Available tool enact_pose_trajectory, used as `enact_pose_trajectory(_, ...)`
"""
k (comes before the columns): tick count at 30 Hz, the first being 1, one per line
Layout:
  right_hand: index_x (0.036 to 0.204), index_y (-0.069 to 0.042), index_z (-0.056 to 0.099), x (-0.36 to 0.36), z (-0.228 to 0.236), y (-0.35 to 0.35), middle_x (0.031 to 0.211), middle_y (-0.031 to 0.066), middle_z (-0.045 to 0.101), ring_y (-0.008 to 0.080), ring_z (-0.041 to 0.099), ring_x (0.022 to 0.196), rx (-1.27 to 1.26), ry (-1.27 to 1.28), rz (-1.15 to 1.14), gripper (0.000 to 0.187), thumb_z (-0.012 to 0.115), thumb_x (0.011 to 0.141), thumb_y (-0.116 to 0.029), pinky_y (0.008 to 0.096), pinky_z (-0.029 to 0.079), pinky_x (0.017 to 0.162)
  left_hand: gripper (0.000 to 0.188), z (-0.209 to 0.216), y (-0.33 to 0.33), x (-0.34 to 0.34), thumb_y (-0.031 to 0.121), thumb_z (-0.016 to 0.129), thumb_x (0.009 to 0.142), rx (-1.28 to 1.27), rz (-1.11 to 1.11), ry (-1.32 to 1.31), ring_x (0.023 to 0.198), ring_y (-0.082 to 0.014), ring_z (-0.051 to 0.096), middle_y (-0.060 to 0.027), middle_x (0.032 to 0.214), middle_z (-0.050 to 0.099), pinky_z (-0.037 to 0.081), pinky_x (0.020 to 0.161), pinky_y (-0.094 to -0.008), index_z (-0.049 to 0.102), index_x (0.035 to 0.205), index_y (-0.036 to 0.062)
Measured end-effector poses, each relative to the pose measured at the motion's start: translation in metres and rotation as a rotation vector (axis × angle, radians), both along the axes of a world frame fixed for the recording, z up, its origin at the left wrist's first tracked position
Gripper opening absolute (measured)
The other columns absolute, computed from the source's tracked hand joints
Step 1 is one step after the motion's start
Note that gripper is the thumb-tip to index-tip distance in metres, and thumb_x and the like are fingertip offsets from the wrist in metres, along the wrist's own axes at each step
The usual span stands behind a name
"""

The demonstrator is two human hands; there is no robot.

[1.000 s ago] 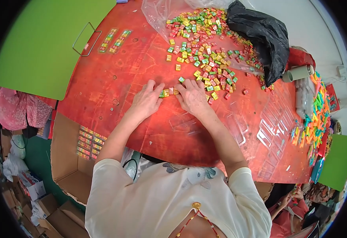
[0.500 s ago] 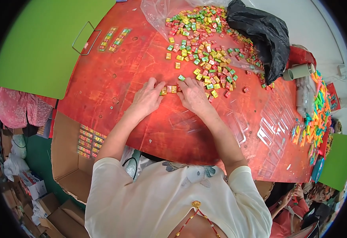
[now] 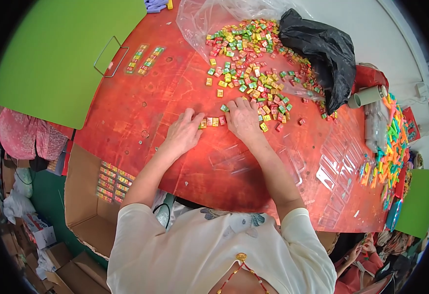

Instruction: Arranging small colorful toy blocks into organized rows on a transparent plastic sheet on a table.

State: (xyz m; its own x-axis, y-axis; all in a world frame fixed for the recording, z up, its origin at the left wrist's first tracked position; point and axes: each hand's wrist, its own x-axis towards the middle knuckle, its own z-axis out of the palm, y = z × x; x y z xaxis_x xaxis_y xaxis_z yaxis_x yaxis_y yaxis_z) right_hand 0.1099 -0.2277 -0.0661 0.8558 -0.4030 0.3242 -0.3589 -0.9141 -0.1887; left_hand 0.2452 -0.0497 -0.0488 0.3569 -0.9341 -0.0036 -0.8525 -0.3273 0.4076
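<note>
Small red, yellow and green boxes stand side by side in a short row (image 3: pixel 212 121) on the red table. My left hand (image 3: pixel 183 132) is at the row's left end, its bent fingers closed against the end box. My right hand (image 3: pixel 244 120) lies palm down just beyond the right end, fingers a little apart, at the near edge of a loose heap of such boxes (image 3: pixel 253 63). A single green box (image 3: pixel 224 108) lies beside its fingertips. Whatever is beneath the right palm is hidden.
Two filled strips of boxes (image 3: pixel 143 59) lie at far left, near a green board (image 3: pixel 52 54). Clear plastic trays (image 3: pixel 339 169) and a black bag (image 3: pixel 317 44) are on the right. Filled packs sit in a cardboard box (image 3: pixel 82 186). Another person (image 3: pixel 359 264) is at lower right.
My right hand has shifted right and slightly forward, uncovering the row's right end. My left hand stays at the left end. The whole view has tilted a little.
</note>
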Motion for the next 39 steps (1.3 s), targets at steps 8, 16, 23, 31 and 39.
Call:
enact_pose_trajectory(8, 0.094, -0.007, 0.066, -0.027, 0.002, 0.014, 0.089, 0.0101, 0.062, 0.0284, 0.063, 0.09, 0.028, 0.004, 0.026, 0.018, 0.071, 0.083, -0.021, 0.0435, 0.044, 0.082, 0.051, -0.004, -0.002, 0.002, 0.016, 0.071, 0.085, -0.033, 0.008, 0.005, 0.11, -0.0358, 0.059, -0.0168, 0.121, 0.05, 0.056, 0.085, -0.0465, 0.056, 0.132, 0.0053)
enact_pose_trajectory(16, 0.095, -0.009, 0.066, -0.067, 0.025, 0.008, 0.102, 0.008, 0.059, 0.0258, 0.059, 0.099, 0.099, 0.04, 0.19, 0.019, 0.072, 0.079, -0.018, 0.0425, 0.044, 0.088, 0.05, -0.005, -0.001, 0.002, 0.015, 0.07, 0.086, -0.034, 0.016, -0.019, 0.108, -0.034, 0.062, -0.0136, 0.124, 0.05, 0.055, 0.083, -0.0446, 0.056, 0.134, 0.0084)
enact_pose_trajectory(23, 0.098, -0.009, 0.065, -0.074, 0.017, 0.036, 0.102, 0.0088, 0.058, 0.0272, 0.057, 0.102, 0.022, 0.128, 0.26, 0.022, 0.073, 0.079, -0.016, 0.0423, 0.043, 0.088, 0.05, -0.001, 0.003, 0.011, 0.018, 0.069, 0.087, -0.036, 0.004, 0.145, 0.11, -0.0346, 0.06, -0.0155, 0.123, 0.05, 0.054, 0.087, -0.0462, 0.055, 0.134, 0.0071)
enact_pose_trajectory(31, 0.108, -0.007, 0.066, -0.039, 0.036, 0.05, 0.101, 0.0117, 0.059, 0.0292, 0.058, 0.097, 0.193, -0.115, 0.211, 0.029, 0.072, 0.084, -0.022, 0.0406, 0.045, 0.082, 0.05, 0.029, 0.016, 0.035, 0.016, 0.066, 0.09, -0.312, 0.209, 0.298, 0.116, -0.0359, 0.058, -0.0167, 0.135, 0.049, 0.05, 0.094, -0.0415, 0.053, 0.138, 0.01)
enact_pose_trajectory(39, 0.148, -0.001, 0.035, -0.123, 0.277, 0.031, 0.159, 0.0271, 0.022, 0.0374, 0.031, 0.143, 1.169, -0.815, 1.002, 0.098, 0.073, 0.079, -0.059, 0.0429, 0.051, 0.092, 0.052, 0.018, 0.029, 0.027, 0.013, 0.068, 0.088, -0.243, 0.199, 0.387, 0.115, -0.0334, 0.058, -0.0183, 0.13, 0.051, 0.051, 0.091, -0.038, 0.053, 0.138, 0.0068)
